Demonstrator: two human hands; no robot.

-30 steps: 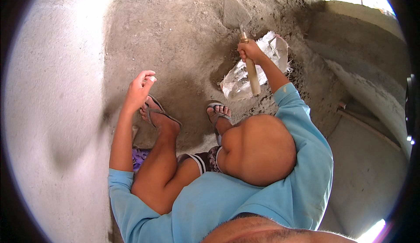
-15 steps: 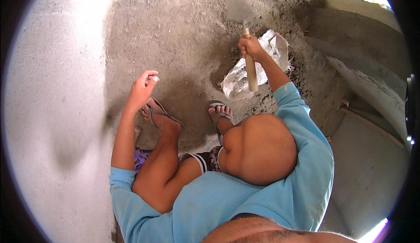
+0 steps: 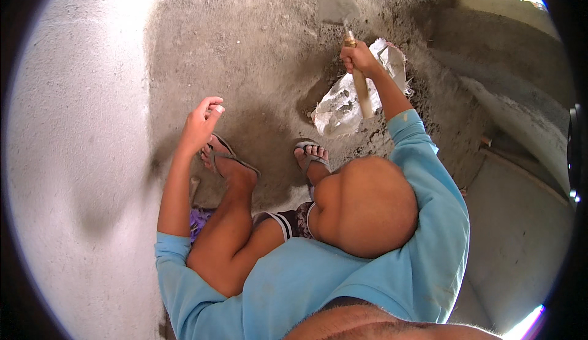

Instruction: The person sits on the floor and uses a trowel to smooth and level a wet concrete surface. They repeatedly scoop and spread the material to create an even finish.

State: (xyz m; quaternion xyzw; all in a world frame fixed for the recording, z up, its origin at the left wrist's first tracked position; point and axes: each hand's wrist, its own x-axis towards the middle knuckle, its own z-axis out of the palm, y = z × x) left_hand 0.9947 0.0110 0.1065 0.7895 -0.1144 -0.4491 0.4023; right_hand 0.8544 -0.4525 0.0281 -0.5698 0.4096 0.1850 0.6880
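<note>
My right hand (image 3: 360,58) is wrapped round the wooden handle of a trowel (image 3: 337,4). Its flat grey triangular blade points away from me, low over the rough grey ground, and looks a little blurred. I cannot tell whether the blade touches the ground. Below the handle lies a crumpled white woven sack piece (image 3: 338,110) with frayed edges and dark mortar-like crumbs on it. My left hand (image 3: 201,123) hovers above my left foot, fingers loosely bent and thumb apart, with nothing visible in it.
A pale plastered wall (image 3: 79,132) runs along the left. Curved concrete (image 3: 508,52) and a grey panel (image 3: 514,217) stand on the right. Dark loose crumbs (image 3: 392,132) lie around the sack. Something purple (image 3: 199,220) lies beside my left leg. My sandalled feet rest on the ground.
The trowel's handle end has swung slightly right and away from me, with my right hand still round it. My left hand has hardly moved.
</note>
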